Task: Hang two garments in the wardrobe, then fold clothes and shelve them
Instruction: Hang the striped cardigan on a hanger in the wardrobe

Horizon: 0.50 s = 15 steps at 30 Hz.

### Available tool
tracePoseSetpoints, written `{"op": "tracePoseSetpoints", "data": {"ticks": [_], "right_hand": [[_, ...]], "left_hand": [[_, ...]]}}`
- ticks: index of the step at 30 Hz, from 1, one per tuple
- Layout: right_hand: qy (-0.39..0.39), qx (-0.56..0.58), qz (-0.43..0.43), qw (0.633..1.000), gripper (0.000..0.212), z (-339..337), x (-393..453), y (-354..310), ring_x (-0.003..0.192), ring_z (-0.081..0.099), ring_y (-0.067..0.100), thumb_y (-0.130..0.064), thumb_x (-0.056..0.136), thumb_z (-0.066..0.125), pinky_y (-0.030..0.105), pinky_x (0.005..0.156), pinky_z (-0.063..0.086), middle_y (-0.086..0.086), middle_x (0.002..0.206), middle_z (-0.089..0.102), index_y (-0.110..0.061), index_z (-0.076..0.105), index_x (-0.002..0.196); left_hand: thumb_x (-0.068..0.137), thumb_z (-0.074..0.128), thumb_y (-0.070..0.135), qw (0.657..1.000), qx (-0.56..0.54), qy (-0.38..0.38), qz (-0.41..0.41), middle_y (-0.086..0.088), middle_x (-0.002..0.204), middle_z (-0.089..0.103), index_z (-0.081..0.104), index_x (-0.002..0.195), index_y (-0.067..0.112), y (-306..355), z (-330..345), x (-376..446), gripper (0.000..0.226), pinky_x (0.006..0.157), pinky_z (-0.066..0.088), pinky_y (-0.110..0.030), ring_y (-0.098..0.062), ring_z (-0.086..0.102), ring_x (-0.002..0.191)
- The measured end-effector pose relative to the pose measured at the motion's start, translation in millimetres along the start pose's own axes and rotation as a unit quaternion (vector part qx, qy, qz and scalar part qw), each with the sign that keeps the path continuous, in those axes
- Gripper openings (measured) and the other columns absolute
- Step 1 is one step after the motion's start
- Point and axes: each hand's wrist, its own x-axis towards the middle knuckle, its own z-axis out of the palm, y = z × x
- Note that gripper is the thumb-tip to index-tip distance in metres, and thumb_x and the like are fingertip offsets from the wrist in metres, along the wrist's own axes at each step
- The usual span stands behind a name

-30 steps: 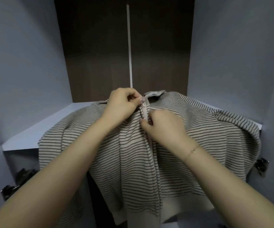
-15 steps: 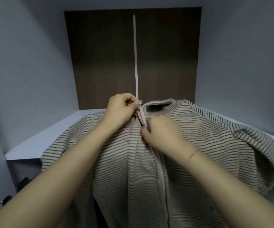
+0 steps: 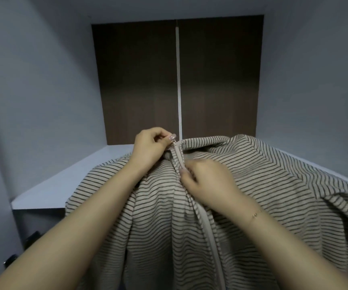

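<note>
Beige knit fabric with thin dark stripes makes up the zip-front jacket (image 3: 242, 185), which hangs in the open wardrobe with its collar level with the front edge of the pale grey shelf (image 3: 64, 185) and its body falling below that edge. A plain beige zipper band (image 3: 207, 227) runs down the middle of the front and appears closed up to the collar.

The left hand (image 3: 150, 147) is at the very top of the band, thumb and forefinger pinching the small metal zipper pull (image 3: 174, 142) at the collar's edge. The right hand (image 3: 208, 183) sits just below it on the band, its fingers curled and pinching the fabric beside the zipper; a thin gold bracelet (image 3: 255, 215) circles that wrist.

Compared with half a second ago, the left hand's pinch has risen to the collar top, so that the stretch of band between the two hands is longer, and the collar now stands closed where before it gaped open. A second ago the zipper pull was lower still, and more of the jacket's hem was in view.

Behind the jacket, the shelf runs back to a dark brown wood-grain back panel (image 3: 137, 84) split by a pale vertical strip (image 3: 178, 80). Grey-blue side walls (image 3: 33, 91) close in the compartment on both sides. Low at the left, under the shelf's front corner, a dark metal fitting (image 3: 32, 240) shows, too dim to tell what it is.
</note>
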Motion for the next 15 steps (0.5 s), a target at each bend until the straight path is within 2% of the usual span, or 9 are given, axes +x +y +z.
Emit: {"op": "tracePoseSetpoints", "data": {"ticks": [2,4,6,8,9,10,12,13,15], "right_hand": [[0.005,0.011,-0.018,1.000,0.032,0,-10,3,0.069,0.057,0.022,-0.039,0.094,0.045,0.032,0.055,0.026,-0.005,0.068,0.053,-0.022,0.037,0.068],[0.002,0.004,-0.029,1.000,0.032,-4,-15,3,0.068,0.052,0.019,-0.040,0.094,0.045,0.032,0.057,0.027,-0.009,0.065,0.047,-0.024,0.037,0.067],[0.008,0.004,-0.027,1.000,0.029,-5,-19,3,0.076,0.043,0.012,-0.040,0.094,0.046,0.032,0.070,0.034,-0.012,0.072,0.045,-0.024,0.048,0.071],[0.023,0.013,-0.007,1.000,0.027,-2,-24,3,0.090,0.040,0.010,-0.041,0.095,0.046,0.032,0.086,0.035,-0.011,0.089,0.046,-0.021,0.061,0.085],[0.027,0.025,0.012,0.999,0.029,0,-27,3,0.096,0.042,0.011,-0.043,0.096,0.045,0.033,0.090,0.036,-0.009,0.097,0.047,-0.019,0.062,0.094],[0.028,0.041,0.032,0.998,0.032,2,-30,3,0.100,0.043,0.012,-0.044,0.097,0.043,0.033,0.092,0.038,-0.008,0.103,0.048,-0.018,0.060,0.100],[0.031,0.066,0.055,0.996,0.038,6,-36,2,0.103,0.045,0.012,-0.050,0.098,0.035,0.034,0.091,0.042,-0.008,0.108,0.048,-0.018,0.054,0.107],[0.034,0.073,0.056,0.995,0.042,8,-38,2,0.108,0.045,0.011,-0.052,0.097,0.032,0.034,0.094,0.043,-0.008,0.114,0.048,-0.019,0.052,0.112],[0.046,0.096,0.054,0.993,0.049,11,-41,1,0.130,0.037,0.009,-0.056,0.096,0.029,0.034,0.110,0.035,-0.009,0.138,0.041,-0.024,0.047,0.128]], "left_hand": [[0.089,0.069,0.017,1.000,-0.023,0.001,-0.013,-0.008,0.080,0.070,0.072,0.083,0.010,-4,2,-3,0.010,0.079,0.054,-0.036,-0.017,0.062,0.074],[0.089,0.068,0.017,1.000,-0.009,0.003,0.016,0.000,0.077,0.069,0.072,0.081,0.014,-6,5,-7,0.009,0.074,0.051,-0.025,-0.008,0.060,0.072],[0.090,0.067,0.018,0.998,0.013,-0.002,0.061,0.005,0.080,0.068,0.070,0.082,0.016,-6,4,-11,0.009,0.072,0.047,-0.017,-0.006,0.060,0.073],[0.091,0.066,0.022,0.995,0.052,-0.020,0.087,0.005,0.089,0.066,0.067,0.089,0.017,-9,-4,-13,0.006,0.076,0.046,-0.020,-0.010,0.060,0.082],[0.090,0.066,0.030,0.990,0.106,-0.024,0.085,0.005,0.097,0.063,0.063,0.095,0.018,-14,-10,-12,0.013,0.081,0.046,-0.024,-0.011,0.058,0.090],[0.089,0.065,0.041,0.980,0.190,-0.027,0.061,0.005,0.107,0.059,0.058,0.105,0.020,-21,-17,-12,0.027,0.089,0.044,-0.031,-0.012,0.056,0.100],[0.086,0.052,0.065,0.938,0.340,-0.043,-0.044,0.003,0.123,0.051,0.048,0.122,0.024,-34,-34,-13,0.055,0.102,0.038,-0.043,-0.019,0.048,0.119],[0.084,0.044,0.073,0.925,0.363,-0.061,-0.090,0.000,0.125,0.052,0.046,0.124,0.023,-39,-40,-15,0.064,0.103,0.037,-0.046,-0.023,0.048,0.121],[0.082,0.030,0.079,0.927,0.346,-0.098,-0.111,-0.003,0.117,0.061,0.053,0.117,0.021,-49,-47,-20,0.072,0.099,0.042,-0.047,-0.027,0.054,0.112]]}}
